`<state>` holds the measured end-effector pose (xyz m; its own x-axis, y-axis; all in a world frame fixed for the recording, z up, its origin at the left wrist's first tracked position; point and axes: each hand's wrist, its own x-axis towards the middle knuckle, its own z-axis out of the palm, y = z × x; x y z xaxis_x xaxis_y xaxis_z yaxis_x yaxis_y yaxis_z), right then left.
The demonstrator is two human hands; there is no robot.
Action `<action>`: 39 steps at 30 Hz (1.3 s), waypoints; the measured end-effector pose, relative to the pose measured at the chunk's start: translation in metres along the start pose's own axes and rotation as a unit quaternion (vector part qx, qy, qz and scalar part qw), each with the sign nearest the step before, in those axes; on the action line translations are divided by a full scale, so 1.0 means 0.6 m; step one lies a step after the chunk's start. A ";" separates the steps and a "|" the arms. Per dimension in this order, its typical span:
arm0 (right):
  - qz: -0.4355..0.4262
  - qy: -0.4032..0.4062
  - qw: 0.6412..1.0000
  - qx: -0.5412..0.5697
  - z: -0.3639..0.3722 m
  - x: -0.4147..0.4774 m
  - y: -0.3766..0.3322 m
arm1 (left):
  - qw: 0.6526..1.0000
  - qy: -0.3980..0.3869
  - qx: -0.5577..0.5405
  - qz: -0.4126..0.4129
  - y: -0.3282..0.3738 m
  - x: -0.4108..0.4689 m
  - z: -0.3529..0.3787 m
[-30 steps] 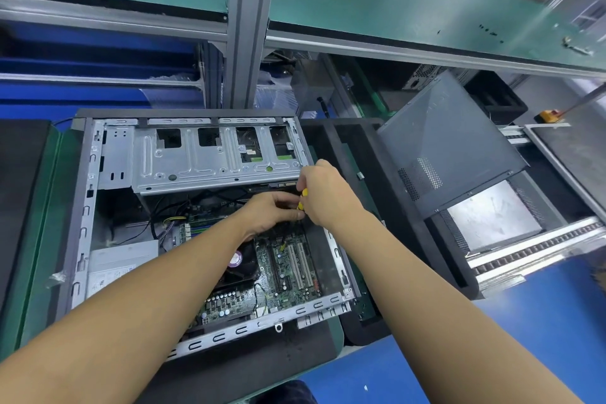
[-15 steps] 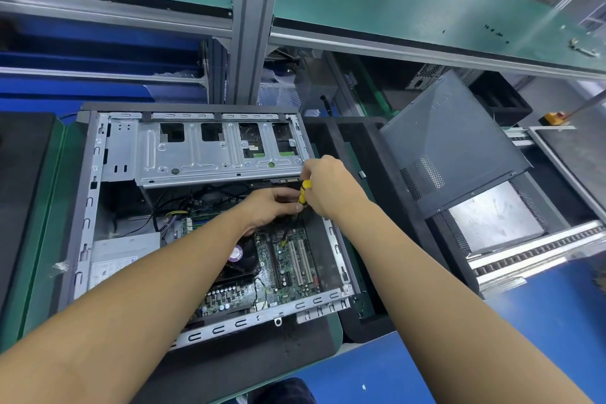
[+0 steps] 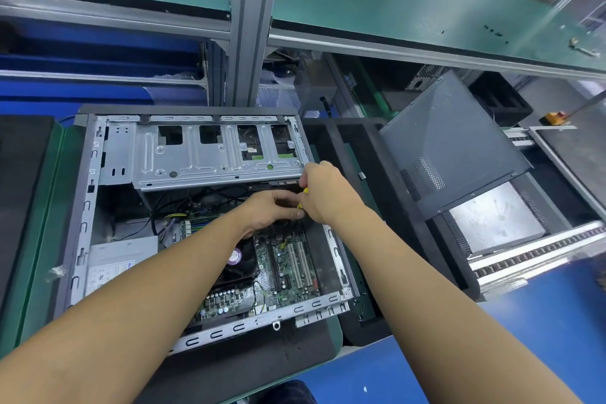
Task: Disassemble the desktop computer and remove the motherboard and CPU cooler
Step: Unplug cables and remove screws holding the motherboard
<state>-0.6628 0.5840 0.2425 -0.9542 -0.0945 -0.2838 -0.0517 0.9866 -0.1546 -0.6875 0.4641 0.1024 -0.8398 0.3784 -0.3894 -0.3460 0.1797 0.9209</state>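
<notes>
An open desktop case lies on its side before me. Inside it sits the green motherboard with white slots, and the black CPU cooler fan with a purple sticker. A silver drive cage spans the far part of the case. My right hand grips a yellow-handled tool, mostly hidden in the fist, just below the cage's right end. My left hand reaches in beside it, fingers curled at the tool; what they pinch is hidden.
A grey power supply sits in the case's left part, with wire bundles near it. The removed grey side panel leans on black foam trays to the right. A metal post and green shelf rise behind.
Both hands stay together at the same spot below the drive cage, with only slight shifts. The view has drifted a little.
</notes>
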 end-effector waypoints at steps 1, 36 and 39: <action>0.002 -0.004 1.000 0.001 0.000 0.001 0.000 | 1.000 0.004 0.006 0.005 0.000 0.001 0.001; 0.022 0.012 1.000 -0.009 0.017 0.001 -0.007 | 0.998 0.025 0.035 0.042 0.008 -0.007 0.009; 0.031 0.023 0.999 -0.008 0.021 0.000 -0.004 | 0.998 0.028 0.037 0.053 0.008 -0.004 0.012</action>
<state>-0.6586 0.5797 0.2309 -0.9681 -0.0281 -0.2491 0.0031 0.9923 -0.1238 -0.6842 0.4707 0.1077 -0.8928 0.3479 -0.2861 -0.2238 0.2085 0.9521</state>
